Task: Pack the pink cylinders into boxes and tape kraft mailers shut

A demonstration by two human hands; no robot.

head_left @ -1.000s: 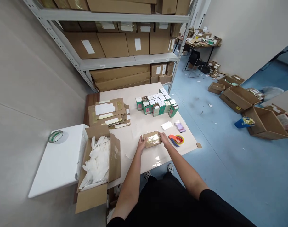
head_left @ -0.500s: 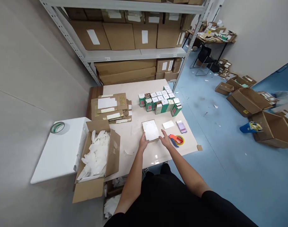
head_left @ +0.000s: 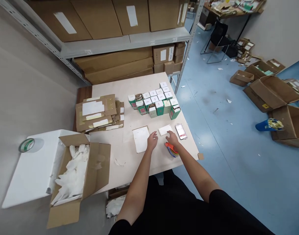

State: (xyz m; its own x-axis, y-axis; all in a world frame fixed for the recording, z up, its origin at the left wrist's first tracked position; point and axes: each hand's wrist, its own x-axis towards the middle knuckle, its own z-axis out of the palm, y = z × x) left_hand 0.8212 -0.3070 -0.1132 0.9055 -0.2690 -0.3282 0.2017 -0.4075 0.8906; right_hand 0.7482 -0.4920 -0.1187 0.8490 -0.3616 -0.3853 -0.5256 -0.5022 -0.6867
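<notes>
My left hand (head_left: 152,141) hangs just right of a flat packet with a white face (head_left: 141,139) lying on the pale table (head_left: 129,163), and holds nothing. My right hand (head_left: 173,138) is empty, its fingers over the near edge of a white card (head_left: 165,130). Just below that hand lies an orange tape dispenser (head_left: 171,147), partly hidden by it. A card with a blurred label (head_left: 180,131) sits to the right. Farther back stands a block of green-and-white boxes (head_left: 151,102), and a stack of brown padded envelopes (head_left: 95,112) lies at the left.
At the left, an open carton of crumpled white wrapping (head_left: 74,171) stands beside a white board (head_left: 34,173) bearing a tape roll (head_left: 26,145). Metal shelving with cartons (head_left: 110,45) rises behind the table. Open cartons (head_left: 272,93) and scraps cover the blue floor at the right.
Both hands have let go of the packet, which now lies white side up farther left. Earlier its taped brown side showed, held between my hands. The whole view has shifted as my head moved.
</notes>
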